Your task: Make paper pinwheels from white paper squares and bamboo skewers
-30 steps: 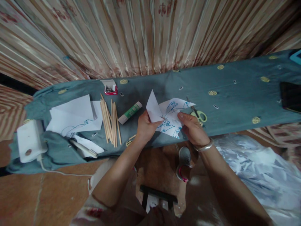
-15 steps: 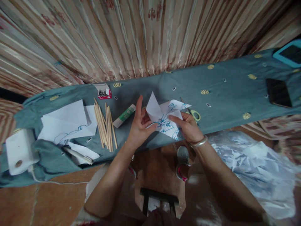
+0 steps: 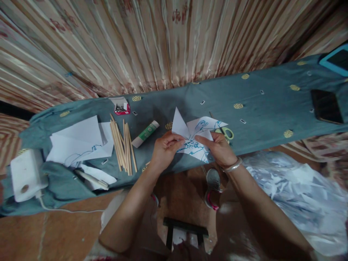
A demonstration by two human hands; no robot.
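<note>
A white paper pinwheel (image 3: 196, 135) with blue drawings lies at the near edge of a table under a blue-grey cloth (image 3: 261, 112). My left hand (image 3: 164, 150) pinches its left flap near the centre, fingers closed on the paper. My right hand (image 3: 220, 148), a silver bangle on its wrist, holds the paper's right side with the forefinger laid toward the centre. One pointed flap stands up behind my left hand.
Green-handled scissors (image 3: 226, 132) lie just behind the paper. Left of it are a glue stick (image 3: 145, 133), several wooden sticks (image 3: 123, 146), a small red box of pins (image 3: 121, 107), loose paper sheets (image 3: 81, 139) and a white device (image 3: 25, 174). A dark phone (image 3: 326, 106) rests far right.
My left hand's fingers, spread and raised half a second ago, have closed down onto the paper near its centre. The paper has shifted slightly toward me.
</note>
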